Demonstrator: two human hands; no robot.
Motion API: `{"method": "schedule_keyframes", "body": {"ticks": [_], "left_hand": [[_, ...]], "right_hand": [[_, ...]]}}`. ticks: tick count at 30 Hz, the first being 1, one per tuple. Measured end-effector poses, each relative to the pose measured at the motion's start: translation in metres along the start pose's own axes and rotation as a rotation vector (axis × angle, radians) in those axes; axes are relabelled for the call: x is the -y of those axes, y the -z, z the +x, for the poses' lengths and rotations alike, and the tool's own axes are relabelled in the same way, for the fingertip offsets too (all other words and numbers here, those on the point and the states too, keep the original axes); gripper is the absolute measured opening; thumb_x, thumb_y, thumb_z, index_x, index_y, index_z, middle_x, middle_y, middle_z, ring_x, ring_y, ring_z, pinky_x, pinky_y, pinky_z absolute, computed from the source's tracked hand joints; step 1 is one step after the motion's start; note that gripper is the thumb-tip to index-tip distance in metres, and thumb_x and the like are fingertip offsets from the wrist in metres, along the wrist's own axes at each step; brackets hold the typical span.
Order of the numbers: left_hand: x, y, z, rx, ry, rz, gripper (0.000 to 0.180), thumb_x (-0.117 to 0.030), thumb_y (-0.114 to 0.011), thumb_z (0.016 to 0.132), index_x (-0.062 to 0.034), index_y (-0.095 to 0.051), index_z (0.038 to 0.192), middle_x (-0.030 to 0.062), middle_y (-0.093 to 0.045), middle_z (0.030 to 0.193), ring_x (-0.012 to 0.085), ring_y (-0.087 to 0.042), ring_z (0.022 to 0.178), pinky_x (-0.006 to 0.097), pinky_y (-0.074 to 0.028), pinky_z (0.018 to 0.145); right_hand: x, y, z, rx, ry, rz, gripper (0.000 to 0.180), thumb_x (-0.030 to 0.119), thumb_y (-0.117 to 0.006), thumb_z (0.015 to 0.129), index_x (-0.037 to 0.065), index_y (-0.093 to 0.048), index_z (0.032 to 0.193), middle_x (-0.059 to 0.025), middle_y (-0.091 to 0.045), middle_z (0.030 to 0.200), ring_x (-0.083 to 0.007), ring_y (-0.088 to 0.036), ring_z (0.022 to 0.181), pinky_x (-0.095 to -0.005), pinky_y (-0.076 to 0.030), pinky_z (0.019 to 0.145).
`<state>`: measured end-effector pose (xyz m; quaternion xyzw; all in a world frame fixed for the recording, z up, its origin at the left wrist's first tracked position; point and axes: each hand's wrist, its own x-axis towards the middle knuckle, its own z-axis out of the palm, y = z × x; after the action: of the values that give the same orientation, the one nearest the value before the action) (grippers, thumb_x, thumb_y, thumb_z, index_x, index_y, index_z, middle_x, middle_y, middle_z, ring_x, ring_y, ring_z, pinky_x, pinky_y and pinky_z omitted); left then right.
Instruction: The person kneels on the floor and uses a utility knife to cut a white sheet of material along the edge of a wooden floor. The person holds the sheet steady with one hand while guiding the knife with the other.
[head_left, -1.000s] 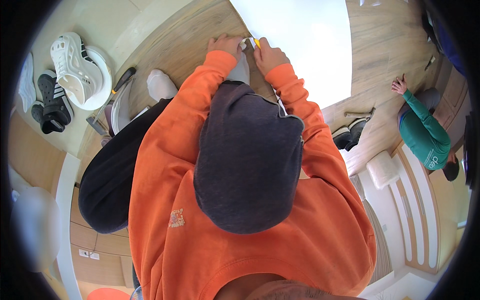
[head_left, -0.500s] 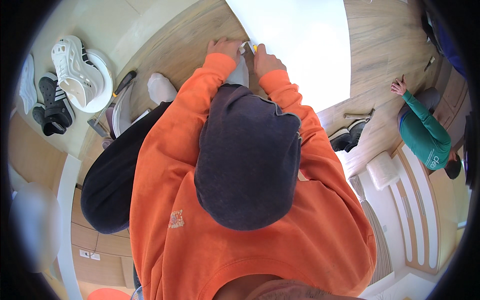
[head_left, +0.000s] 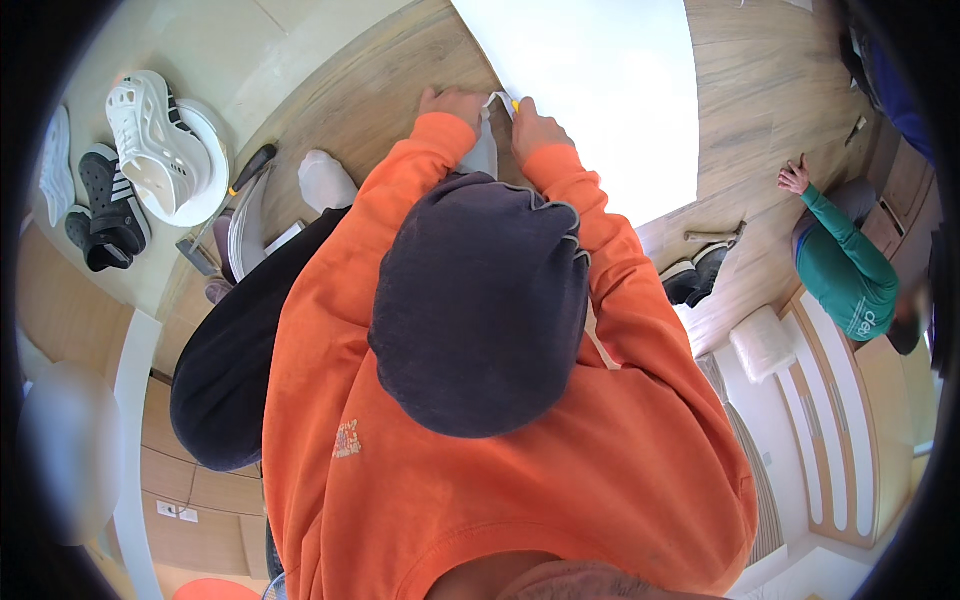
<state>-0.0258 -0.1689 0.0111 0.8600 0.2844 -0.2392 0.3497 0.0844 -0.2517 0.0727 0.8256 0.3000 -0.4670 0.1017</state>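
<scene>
Your left hand [head_left: 452, 103] and right hand [head_left: 535, 128], fingers pinching a small yellow-tipped tool [head_left: 512, 102] at the white panel [head_left: 600, 90] edge; a slip could scratch it.

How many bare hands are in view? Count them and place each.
3. The left hand and right hand meet at the white panel's edge; a co-worker's hand is raised at far right. Others may be hidden.

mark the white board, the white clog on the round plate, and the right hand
white board [head_left: 600, 90], head view, bare middle of its top face
white clog [head_left: 150, 130], head view, on its perforated upper
right hand [head_left: 535, 128], head view, back of the hand at the board's edge
</scene>
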Motion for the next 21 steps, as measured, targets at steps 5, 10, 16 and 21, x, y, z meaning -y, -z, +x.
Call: {"method": "schedule_keyframes", "body": {"ticks": [5,10,16,21], "left_hand": [[-0.002,0.008,0.003,0.100,0.001,0.057,0.022,-0.015,-0.050,0.079,-0.0174,-0.061,0.098,0.0062,-0.065,0.093,0.0257,-0.058,0.094,0.043,-0.036,0.083],[-0.009,0.014,0.001,0.233,0.002,0.101,0.022,-0.016,-0.050,0.081,-0.0178,-0.061,0.099,0.0072,-0.065,0.093,0.0278,-0.060,0.092,0.044,-0.035,0.086],[-0.004,0.007,-0.001,0.232,-0.006,0.102,0.020,-0.017,-0.050,0.081,-0.0180,-0.061,0.098,0.0082,-0.066,0.092,0.0281,-0.061,0.092,0.044,-0.035,0.085],[-0.011,0.012,-0.001,0.296,-0.011,0.141,0.017,-0.018,-0.051,0.082,-0.0172,-0.060,0.096,0.0086,-0.066,0.092,0.0273,-0.061,0.092,0.043,-0.035,0.083]], "right_hand": [[-0.001,-0.002,0.001,0.025,-0.029,-0.001,0.022,0.024,-0.037,0.090,0.005,-0.043,0.099,-0.0256,-0.062,0.088,-0.0438,-0.061,0.084,-0.0509,-0.048,0.072],[-0.006,-0.013,0.008,-0.046,0.007,0.016,0.023,0.029,-0.034,0.093,0.007,-0.040,0.098,-0.0262,-0.062,0.083,-0.0457,-0.059,0.079,-0.0535,-0.046,0.069],[-0.008,-0.006,-0.004,0.021,-0.013,-0.012,0.021,0.022,-0.038,0.089,0.006,-0.043,0.102,-0.0247,-0.063,0.090,-0.0420,-0.061,0.084,-0.0498,-0.048,0.073],[-0.009,-0.010,0.000,0.000,-0.032,0.006,0.020,0.020,-0.038,0.089,0.005,-0.044,0.100,-0.0252,-0.063,0.090,-0.0419,-0.062,0.085,-0.0493,-0.049,0.072]]}}
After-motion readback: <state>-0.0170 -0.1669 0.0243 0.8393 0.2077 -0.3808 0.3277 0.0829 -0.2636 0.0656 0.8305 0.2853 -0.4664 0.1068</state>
